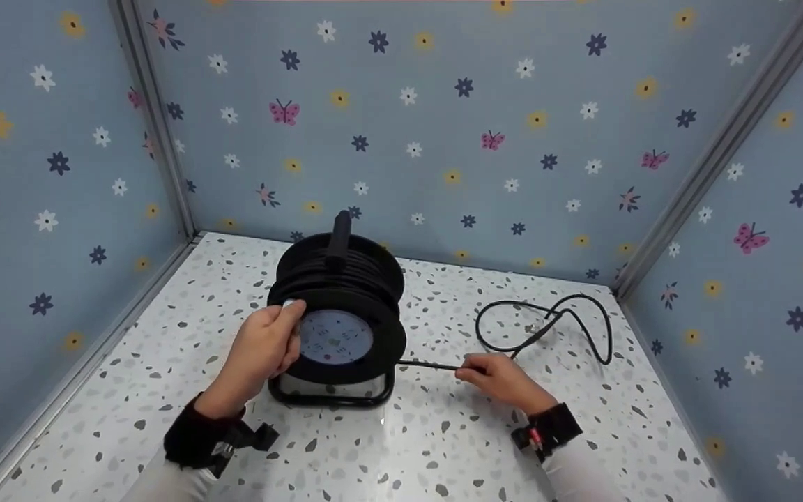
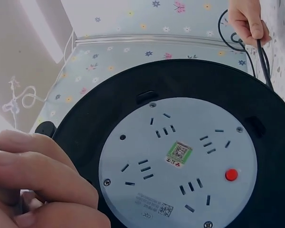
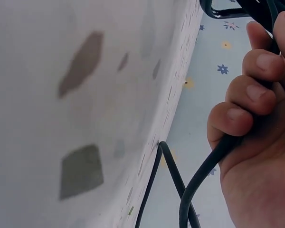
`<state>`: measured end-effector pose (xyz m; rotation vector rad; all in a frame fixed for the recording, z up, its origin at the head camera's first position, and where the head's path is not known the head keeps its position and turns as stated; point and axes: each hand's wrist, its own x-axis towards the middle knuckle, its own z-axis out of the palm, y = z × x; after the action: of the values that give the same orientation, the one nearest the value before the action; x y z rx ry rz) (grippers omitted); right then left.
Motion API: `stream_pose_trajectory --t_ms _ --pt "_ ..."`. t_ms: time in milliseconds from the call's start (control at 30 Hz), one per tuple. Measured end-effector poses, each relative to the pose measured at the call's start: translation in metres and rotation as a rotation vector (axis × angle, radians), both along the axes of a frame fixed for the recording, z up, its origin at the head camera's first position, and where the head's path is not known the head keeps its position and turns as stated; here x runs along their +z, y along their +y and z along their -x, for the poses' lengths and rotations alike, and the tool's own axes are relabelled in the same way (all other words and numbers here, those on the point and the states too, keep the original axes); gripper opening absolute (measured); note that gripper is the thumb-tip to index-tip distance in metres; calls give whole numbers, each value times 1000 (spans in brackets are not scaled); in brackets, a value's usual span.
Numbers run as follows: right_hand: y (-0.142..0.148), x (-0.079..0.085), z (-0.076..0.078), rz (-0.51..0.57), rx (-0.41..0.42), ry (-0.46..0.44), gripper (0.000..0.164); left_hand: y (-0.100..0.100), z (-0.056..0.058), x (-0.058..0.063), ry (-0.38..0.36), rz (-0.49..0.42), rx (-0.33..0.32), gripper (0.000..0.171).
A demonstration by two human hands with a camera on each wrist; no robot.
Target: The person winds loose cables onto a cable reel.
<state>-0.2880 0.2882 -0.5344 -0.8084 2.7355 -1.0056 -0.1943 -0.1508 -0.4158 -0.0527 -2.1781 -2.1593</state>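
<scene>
A black cable reel stands upright on its tubular frame, its round grey socket panel turned toward me. Dark cable is wound on the drum, below a top carrying grip. At the left of the panel, my left hand curls its fingers round the reel's crank handle, mostly hidden by the fingers. My right hand holds the black cable low, to the right of the reel. In the right wrist view the fingers wrap round the cable.
Loose cable loops lie on the speckled white tabletop at the right, beyond my right hand. Flower-patterned panels enclose the back and both sides, with metal posts at the corners.
</scene>
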Motion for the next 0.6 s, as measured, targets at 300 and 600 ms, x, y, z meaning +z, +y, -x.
stream_pose_trajectory --t_ms 300,600 --pt "-12 -1 4 -49 24 -24 26 13 5 5 47 66 -44 56" --pt "-22 -3 5 -67 52 -52 23 28 8 9 75 91 -86 60"
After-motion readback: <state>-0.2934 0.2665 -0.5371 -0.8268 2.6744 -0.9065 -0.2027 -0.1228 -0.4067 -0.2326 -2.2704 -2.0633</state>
